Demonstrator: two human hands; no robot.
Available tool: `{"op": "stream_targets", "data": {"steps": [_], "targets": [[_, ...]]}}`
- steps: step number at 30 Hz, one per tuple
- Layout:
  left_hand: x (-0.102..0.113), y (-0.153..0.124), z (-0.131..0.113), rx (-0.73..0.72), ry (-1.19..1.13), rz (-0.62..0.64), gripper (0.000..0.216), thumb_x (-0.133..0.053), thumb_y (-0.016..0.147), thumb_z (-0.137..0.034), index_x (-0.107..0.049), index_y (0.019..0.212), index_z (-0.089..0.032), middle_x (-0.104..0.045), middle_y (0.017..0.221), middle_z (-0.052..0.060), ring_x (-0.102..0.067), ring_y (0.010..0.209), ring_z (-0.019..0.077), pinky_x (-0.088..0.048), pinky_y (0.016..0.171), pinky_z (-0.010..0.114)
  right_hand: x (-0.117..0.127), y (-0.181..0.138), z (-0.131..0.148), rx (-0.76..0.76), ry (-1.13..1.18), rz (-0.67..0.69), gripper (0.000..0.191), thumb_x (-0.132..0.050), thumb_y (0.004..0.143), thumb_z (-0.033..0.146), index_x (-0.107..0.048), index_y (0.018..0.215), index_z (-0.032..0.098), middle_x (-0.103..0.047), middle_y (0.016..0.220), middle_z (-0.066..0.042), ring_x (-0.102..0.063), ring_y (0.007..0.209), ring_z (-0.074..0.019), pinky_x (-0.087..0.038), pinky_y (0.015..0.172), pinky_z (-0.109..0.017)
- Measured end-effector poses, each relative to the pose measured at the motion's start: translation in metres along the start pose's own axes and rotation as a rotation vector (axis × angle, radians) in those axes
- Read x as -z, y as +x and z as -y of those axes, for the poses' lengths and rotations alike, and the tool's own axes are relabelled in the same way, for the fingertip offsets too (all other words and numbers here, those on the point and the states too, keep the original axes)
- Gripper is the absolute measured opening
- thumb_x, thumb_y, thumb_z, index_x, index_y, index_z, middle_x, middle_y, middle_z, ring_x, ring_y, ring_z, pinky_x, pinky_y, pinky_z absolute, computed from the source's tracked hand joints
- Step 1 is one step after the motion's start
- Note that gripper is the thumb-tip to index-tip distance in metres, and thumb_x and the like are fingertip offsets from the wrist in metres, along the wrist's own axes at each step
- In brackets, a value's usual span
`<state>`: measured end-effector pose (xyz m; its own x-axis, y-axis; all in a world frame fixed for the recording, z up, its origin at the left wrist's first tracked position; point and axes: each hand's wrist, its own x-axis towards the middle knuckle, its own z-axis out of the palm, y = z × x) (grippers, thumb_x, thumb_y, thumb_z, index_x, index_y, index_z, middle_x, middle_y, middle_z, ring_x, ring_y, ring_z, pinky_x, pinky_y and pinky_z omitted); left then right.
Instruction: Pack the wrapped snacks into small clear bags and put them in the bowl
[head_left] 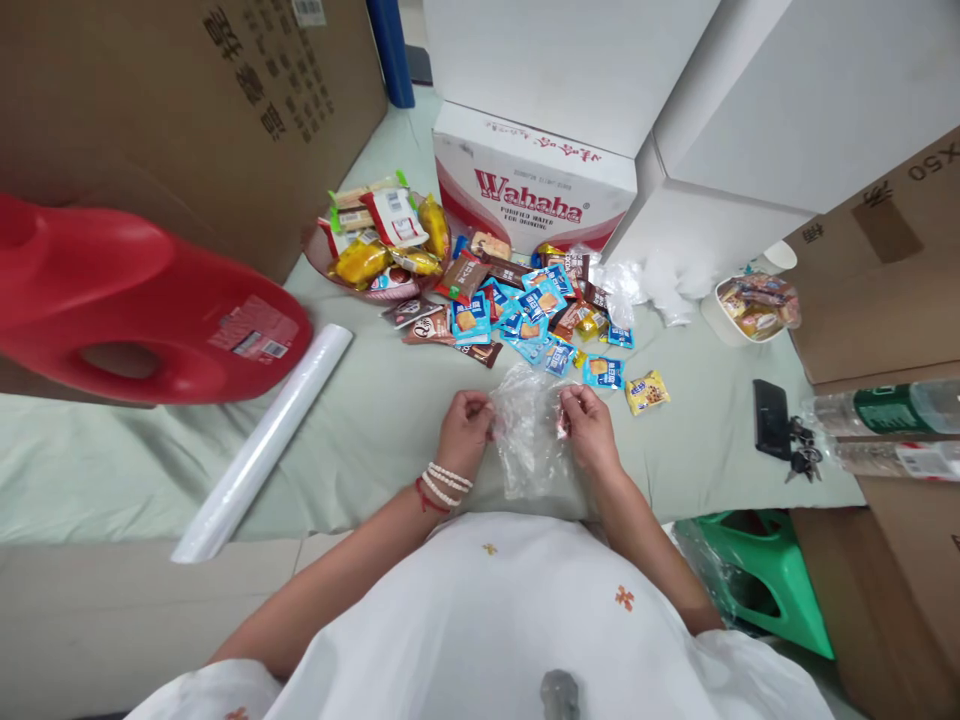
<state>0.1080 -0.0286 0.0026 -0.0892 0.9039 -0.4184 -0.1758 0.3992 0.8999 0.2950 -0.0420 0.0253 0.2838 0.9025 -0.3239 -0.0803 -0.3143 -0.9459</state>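
Stretched between my hands is a clear plastic bag [527, 430], crumpled and see-through. My left hand [466, 425], with beaded bracelets at its wrist, pinches the bag's left side. On the other side my right hand [587, 425] has its fingers closed on the bag's right side. Whether anything lies inside the bag, I cannot tell. Just beyond the bag is a loose pile of wrapped snacks, with blue packets [525, 325] on top and brown wrappers [463, 278] among them. A yellow packet [646, 392] lies to the right of my right hand.
Behind the pile stand a snack-filled bowl [319, 258] and a Wahaha carton [532, 190]. A red jug [180, 300] and a plastic roll [262, 440] are at left. At right are a white container [724, 325], a dark phone-like object [771, 418], keys [805, 455] and bottles [892, 408].
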Motion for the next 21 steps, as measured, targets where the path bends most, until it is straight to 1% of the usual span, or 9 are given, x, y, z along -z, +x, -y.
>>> {"op": "stream_targets", "data": {"steps": [2, 3, 5, 7, 8, 12, 15, 18, 21], "targets": [[0.008, -0.001, -0.003, -0.115, 0.140, -0.117, 0.030, -0.077, 0.072, -0.035, -0.056, 0.089, -0.022, -0.056, 0.078, -0.004, -0.054, 0.067, 0.0122, -0.045, 0.062, 0.025, -0.002, 0.000, -0.001, 0.027, -0.014, -0.007, 0.033, -0.068, 0.084, 0.054, -0.057, 0.086, 0.024, -0.053, 0.064, 0.006, -0.042, 0.046, -0.0110, -0.032, 0.041, -0.026], [0.011, -0.002, -0.005, -0.168, 0.235, -0.128, 0.025, -0.074, 0.075, -0.037, -0.058, 0.085, -0.022, -0.055, 0.073, -0.005, -0.052, 0.066, 0.0125, -0.043, 0.063, 0.025, -0.003, 0.000, -0.002, 0.034, -0.022, -0.002, 0.032, -0.067, 0.085, 0.054, -0.057, 0.086, 0.024, -0.052, 0.064, 0.007, -0.041, 0.044, -0.0104, -0.031, 0.041, -0.026], [0.014, -0.004, -0.009, -0.184, 0.396, -0.016, 0.029, -0.063, 0.086, -0.047, -0.060, 0.073, -0.021, -0.051, 0.061, -0.004, -0.048, 0.061, 0.0140, -0.038, 0.062, 0.028, -0.004, -0.002, -0.003, 0.038, -0.018, 0.007, 0.032, -0.067, 0.086, 0.054, -0.058, 0.086, 0.023, -0.052, 0.064, 0.007, -0.039, 0.043, -0.0098, -0.030, 0.040, -0.026], [0.009, -0.006, -0.009, -0.086, 0.427, 0.178, 0.044, -0.056, 0.090, -0.056, -0.059, 0.062, -0.022, -0.049, 0.053, -0.003, -0.045, 0.057, 0.0151, -0.033, 0.059, 0.029, -0.007, -0.005, -0.003, 0.033, 0.028, 0.020, 0.033, -0.069, 0.085, 0.054, -0.058, 0.086, 0.023, -0.053, 0.066, 0.006, -0.039, 0.043, -0.0089, -0.028, 0.039, -0.025], [0.005, -0.006, -0.008, -0.040, 0.412, 0.247, 0.046, -0.058, 0.088, -0.058, -0.059, 0.059, -0.022, -0.049, 0.051, -0.002, -0.045, 0.056, 0.0152, -0.031, 0.058, 0.029, -0.009, -0.007, -0.002, 0.023, 0.065, 0.033, 0.034, -0.070, 0.084, 0.054, -0.058, 0.086, 0.023, -0.053, 0.067, 0.006, -0.038, 0.043, -0.0083, -0.027, 0.038, -0.025], [-0.021, -0.006, 0.000, 0.037, 0.295, 0.367, 0.042, -0.073, 0.074, -0.057, -0.059, 0.060, -0.020, -0.050, 0.053, -0.003, -0.043, 0.054, 0.0130, -0.030, 0.054, 0.027, -0.016, -0.016, 0.003, -0.090, 0.270, 0.120, 0.039, -0.078, 0.077, 0.054, -0.056, 0.087, 0.023, -0.055, 0.073, 0.006, -0.029, 0.041, -0.0050, -0.017, 0.034, -0.022], [-0.031, -0.009, 0.000, 0.100, 0.154, 0.447, 0.045, -0.075, 0.072, -0.061, -0.060, 0.069, -0.019, -0.053, 0.060, -0.004, -0.047, 0.055, 0.0110, -0.037, 0.055, 0.025, -0.011, -0.021, 0.010, -0.144, 0.387, 0.182, 0.043, -0.082, 0.072, 0.052, -0.054, 0.089, 0.024, -0.053, 0.074, 0.006, -0.025, 0.042, -0.0039, -0.016, 0.034, -0.020], [-0.022, -0.011, -0.006, 0.232, -0.126, 0.455, 0.047, -0.085, 0.066, -0.055, -0.058, 0.078, -0.019, -0.065, 0.076, 0.000, -0.061, 0.070, 0.0132, -0.050, 0.065, 0.026, 0.006, -0.020, 0.013, -0.118, 0.383, 0.130, 0.041, -0.081, 0.074, 0.051, -0.054, 0.089, 0.024, -0.053, 0.073, 0.007, -0.026, 0.042, -0.0042, -0.019, 0.034, -0.019], [-0.004, -0.007, -0.012, 0.313, -0.320, 0.363, 0.051, -0.092, 0.062, -0.048, -0.055, 0.083, -0.020, -0.068, 0.083, 0.000, -0.069, 0.082, 0.0173, -0.057, 0.073, 0.031, 0.027, -0.012, 0.009, -0.080, 0.295, -0.018, 0.040, -0.081, 0.075, 0.050, -0.055, 0.088, 0.024, -0.053, 0.072, 0.007, -0.028, 0.043, -0.0054, -0.019, 0.035, -0.021]]}}
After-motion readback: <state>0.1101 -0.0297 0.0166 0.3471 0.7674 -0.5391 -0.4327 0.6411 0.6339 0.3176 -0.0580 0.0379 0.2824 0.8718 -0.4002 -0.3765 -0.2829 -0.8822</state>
